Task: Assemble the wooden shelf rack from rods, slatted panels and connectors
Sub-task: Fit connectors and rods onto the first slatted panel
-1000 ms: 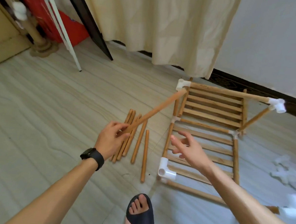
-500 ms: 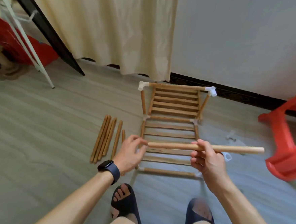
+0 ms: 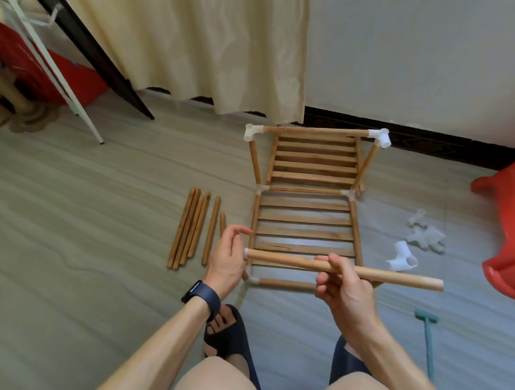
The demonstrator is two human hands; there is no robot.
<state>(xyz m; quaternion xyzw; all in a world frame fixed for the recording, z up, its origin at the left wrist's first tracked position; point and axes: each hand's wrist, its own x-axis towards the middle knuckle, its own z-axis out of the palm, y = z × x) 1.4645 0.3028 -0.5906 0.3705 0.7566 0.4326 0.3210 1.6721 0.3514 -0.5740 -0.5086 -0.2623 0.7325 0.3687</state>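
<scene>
Rod (image 3: 396, 277) lies clamped in grip of right hand (image 3: 346, 295), left hand (image 3: 225, 259) slack-fingered against its end.

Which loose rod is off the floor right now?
The rod gripped in the right hand, held level over the rack. The other loose rods lie side by side on the floor, left of it.

Soft, even daylight; faint shadows; wide-angle edge distortion.
</scene>
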